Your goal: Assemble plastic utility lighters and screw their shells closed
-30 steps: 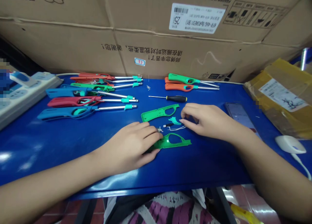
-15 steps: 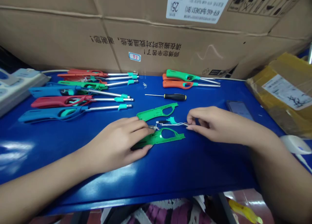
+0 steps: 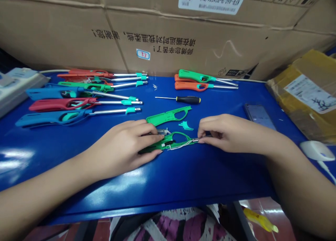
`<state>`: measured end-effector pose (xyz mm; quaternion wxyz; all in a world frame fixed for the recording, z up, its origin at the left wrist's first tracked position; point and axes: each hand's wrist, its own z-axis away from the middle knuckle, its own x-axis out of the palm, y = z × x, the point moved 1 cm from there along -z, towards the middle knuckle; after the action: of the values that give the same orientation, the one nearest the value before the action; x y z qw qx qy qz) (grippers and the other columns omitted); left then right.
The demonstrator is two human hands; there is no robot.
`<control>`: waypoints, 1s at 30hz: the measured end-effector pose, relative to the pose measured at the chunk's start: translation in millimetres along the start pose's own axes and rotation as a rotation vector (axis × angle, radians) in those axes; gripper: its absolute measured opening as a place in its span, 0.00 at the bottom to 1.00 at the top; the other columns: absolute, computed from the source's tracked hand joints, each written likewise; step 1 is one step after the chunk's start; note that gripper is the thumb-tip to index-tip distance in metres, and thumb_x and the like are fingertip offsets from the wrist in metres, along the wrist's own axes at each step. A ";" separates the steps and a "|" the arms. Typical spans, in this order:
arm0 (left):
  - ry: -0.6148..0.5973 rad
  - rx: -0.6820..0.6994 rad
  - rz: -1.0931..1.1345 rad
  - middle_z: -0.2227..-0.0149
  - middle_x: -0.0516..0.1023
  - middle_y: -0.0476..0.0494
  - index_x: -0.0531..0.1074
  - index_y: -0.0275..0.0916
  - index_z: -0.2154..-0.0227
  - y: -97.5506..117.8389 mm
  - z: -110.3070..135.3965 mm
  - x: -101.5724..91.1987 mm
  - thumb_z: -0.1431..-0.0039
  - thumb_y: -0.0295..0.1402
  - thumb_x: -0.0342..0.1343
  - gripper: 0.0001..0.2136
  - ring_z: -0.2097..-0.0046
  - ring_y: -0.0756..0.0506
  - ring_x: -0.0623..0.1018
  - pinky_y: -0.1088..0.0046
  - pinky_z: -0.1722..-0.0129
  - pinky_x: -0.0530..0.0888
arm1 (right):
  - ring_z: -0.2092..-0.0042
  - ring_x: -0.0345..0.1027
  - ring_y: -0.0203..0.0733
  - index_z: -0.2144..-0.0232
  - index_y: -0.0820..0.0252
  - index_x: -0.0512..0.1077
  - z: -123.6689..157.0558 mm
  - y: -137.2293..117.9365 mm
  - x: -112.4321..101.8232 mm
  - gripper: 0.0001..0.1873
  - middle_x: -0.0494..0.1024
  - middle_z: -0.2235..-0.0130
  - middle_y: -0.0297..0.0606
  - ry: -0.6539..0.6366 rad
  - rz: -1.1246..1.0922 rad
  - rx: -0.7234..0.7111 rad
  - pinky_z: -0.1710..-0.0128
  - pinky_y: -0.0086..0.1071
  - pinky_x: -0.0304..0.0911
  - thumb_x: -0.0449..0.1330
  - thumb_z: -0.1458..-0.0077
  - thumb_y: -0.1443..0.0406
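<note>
My left hand [image 3: 131, 144] is closed on the handle end of a green lighter shell half [image 3: 179, 144], steadying it on the blue table. A clear fuel tank [image 3: 163, 132] pokes out under its fingers. Between thumb and fingers, my right hand [image 3: 219, 133] pinches a metal lighter tube [image 3: 196, 140], its near end at the shell's tip. White wires [image 3: 180, 145] and a black igniter [image 3: 168, 143] lie along the shell. Just behind are a teal trigger [image 3: 186, 125] and the other green shell half [image 3: 169, 115].
Several long lighters [image 3: 63, 103] lie at left, and more lighters [image 3: 193, 86] at the back. A screwdriver [image 3: 188, 100] and small screws [image 3: 154, 87] lie beyond my hands. A phone [image 3: 258, 115], white mouse [image 3: 317, 150] and yellow-taped box [image 3: 307, 94] stand right; a large carton [image 3: 157, 27] closes the back.
My right hand has brought the tube to the near shell's tip. The igniter and wires have moved down onto that shell, while the teal trigger stays behind, separate.
</note>
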<state>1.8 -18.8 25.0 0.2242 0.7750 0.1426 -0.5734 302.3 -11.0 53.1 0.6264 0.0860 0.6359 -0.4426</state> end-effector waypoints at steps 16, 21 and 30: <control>0.104 -0.059 0.088 0.54 0.80 0.42 0.76 0.39 0.50 12.1 -2.8 -0.4 0.35 0.37 0.59 0.13 0.55 0.42 0.79 0.63 0.57 0.77 | 0.67 0.65 0.37 0.65 0.58 0.73 -7.9 -7.9 6.7 0.10 0.75 0.63 0.36 0.334 0.132 0.083 0.67 0.31 0.55 0.57 0.34 0.59; 0.104 -0.115 0.229 0.55 0.79 0.42 0.75 0.38 0.52 16.1 -2.3 7.9 0.31 0.31 0.54 0.09 0.53 0.43 0.77 0.65 0.53 0.76 | 0.69 0.64 0.35 0.61 0.57 0.72 -17.9 -5.4 22.0 0.07 0.76 0.60 0.35 0.373 0.163 0.154 0.69 0.31 0.54 0.60 0.37 0.59; 0.063 -0.176 0.282 0.62 0.77 0.42 0.75 0.37 0.60 13.7 -4.0 10.0 0.31 0.32 0.52 0.07 0.58 0.44 0.75 0.65 0.57 0.75 | 0.68 0.63 0.35 0.67 0.56 0.70 -15.9 -4.2 18.6 0.05 0.74 0.65 0.32 0.231 0.144 0.101 0.70 0.31 0.51 0.59 0.37 0.63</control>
<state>14.7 -28.8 19.0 0.3649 0.7823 0.0893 -0.4968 284.3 -11.2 36.0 0.5738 0.2133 0.6729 -0.4153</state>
